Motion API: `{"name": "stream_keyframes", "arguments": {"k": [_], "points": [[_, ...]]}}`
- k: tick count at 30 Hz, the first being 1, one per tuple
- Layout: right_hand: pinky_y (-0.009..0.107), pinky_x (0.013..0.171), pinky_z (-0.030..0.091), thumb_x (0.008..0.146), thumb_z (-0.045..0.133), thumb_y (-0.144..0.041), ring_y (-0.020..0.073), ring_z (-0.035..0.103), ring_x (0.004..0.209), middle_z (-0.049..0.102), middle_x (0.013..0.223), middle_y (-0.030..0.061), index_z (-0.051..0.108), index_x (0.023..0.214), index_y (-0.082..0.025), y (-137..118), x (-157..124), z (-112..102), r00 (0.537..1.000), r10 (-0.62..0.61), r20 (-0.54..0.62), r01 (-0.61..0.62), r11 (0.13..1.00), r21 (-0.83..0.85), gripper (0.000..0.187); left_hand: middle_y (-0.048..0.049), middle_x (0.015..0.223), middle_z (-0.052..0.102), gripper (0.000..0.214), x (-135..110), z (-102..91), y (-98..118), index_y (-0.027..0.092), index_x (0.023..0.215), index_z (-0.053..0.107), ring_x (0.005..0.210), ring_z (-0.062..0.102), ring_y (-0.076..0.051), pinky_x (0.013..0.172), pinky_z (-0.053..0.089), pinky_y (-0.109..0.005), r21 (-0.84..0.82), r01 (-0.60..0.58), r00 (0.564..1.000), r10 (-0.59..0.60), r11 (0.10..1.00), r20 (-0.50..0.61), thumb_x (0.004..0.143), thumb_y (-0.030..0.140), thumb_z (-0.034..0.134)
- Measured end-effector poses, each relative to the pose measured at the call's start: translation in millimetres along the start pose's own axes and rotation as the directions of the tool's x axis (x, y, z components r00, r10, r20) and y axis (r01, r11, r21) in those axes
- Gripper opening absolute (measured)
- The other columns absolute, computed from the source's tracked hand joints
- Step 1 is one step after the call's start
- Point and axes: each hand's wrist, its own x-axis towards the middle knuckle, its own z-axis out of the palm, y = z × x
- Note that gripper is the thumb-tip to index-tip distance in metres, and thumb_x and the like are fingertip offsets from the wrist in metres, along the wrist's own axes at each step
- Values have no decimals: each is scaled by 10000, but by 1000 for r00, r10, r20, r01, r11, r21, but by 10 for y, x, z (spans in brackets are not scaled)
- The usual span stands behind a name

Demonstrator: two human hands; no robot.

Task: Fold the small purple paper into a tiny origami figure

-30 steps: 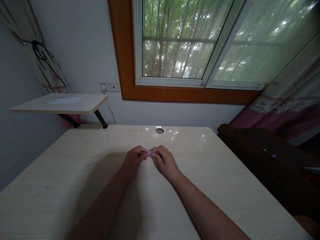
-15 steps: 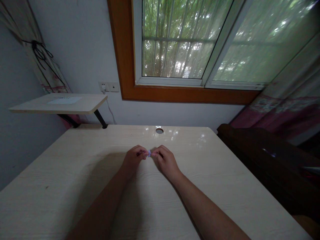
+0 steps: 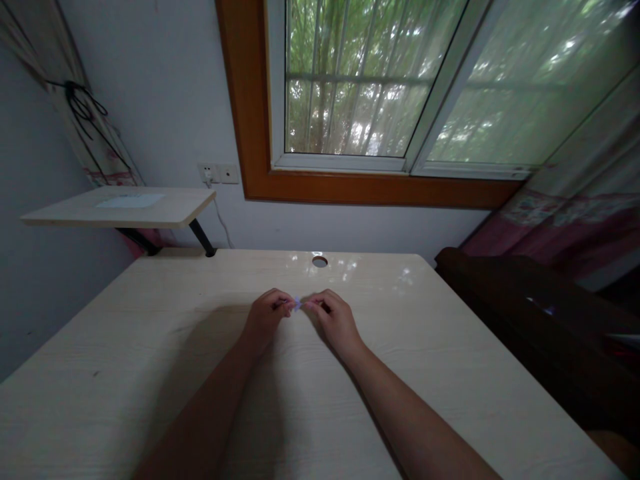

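Between my two hands, over the far middle of the pale wooden desk, is a small light-purple piece, too small to name. My left hand has its thumb and fingers pinched together on the piece's left side. From the right, my right hand pinches at the other side, thumb against forefinger. The fingertips hide most of the piece. Both forearms reach in from the bottom edge.
A raised shelf on black legs stands at the desk's back left, with a paper sheet on it. Behind the hands is a round cable hole. Dark furniture adjoins the desk's right side. A wood-framed window is above.
Both hands stay almost in place, still pinching at the purple piece. The right fingertips have drawn very slightly away from the left ones.
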Motion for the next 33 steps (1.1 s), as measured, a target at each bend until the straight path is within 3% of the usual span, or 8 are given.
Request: {"name": "stream_keyframes", "arguments": {"k": [13,19,33], "points": [[271,630,436,894,606,-276,156,562,687,625,777,29,680,821,-210,-15,-12,2,999,-49,5,49,998,-34,123,8,687,633,132,1,5,-36,175,809,676,597,584,-116,600,442,-227,44,-11,1000,10,999,16,841,295,631],[277,640,459,878,652,-321,157,583,694,651,847,39,708,973,-234,30,-9,24,997,-53,56,53,999,5,141,10,686,620,142,-3,12,29,174,784,673,594,579,-117,600,439,-232,31,-2,1000,2,1000,22,826,308,650],[306,748,466,919,596,-256,190,605,811,640,836,42,686,899,-232,1,2,-19,988,-102,112,105,994,-25,95,3,684,615,137,7,30,39,174,792,680,623,585,-132,608,430,-242,43,7,998,-9,999,65,804,309,666]]}}
